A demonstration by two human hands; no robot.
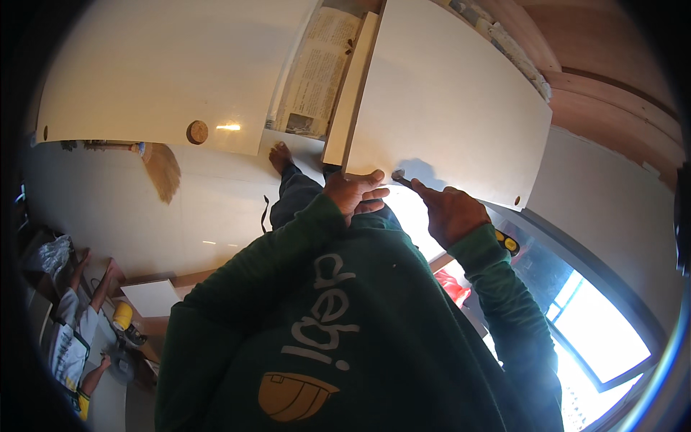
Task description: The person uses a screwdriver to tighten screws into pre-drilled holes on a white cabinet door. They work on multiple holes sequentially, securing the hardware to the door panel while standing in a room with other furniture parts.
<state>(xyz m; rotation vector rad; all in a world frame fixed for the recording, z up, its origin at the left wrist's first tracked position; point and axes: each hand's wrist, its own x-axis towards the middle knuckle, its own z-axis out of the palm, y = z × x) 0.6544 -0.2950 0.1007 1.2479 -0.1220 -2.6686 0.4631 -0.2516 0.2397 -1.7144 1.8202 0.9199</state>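
The left hand (353,193) grips the lower edge of a white panel (446,101) — fingers curled over the edge, thumb on its face. The right hand (450,212) pinches a small dark tool (400,176), its tip touching the panel near that same edge, just beside the left hand. A second white panel (165,68) lies to the left, a broom (162,169) below it — well apart from both hands.
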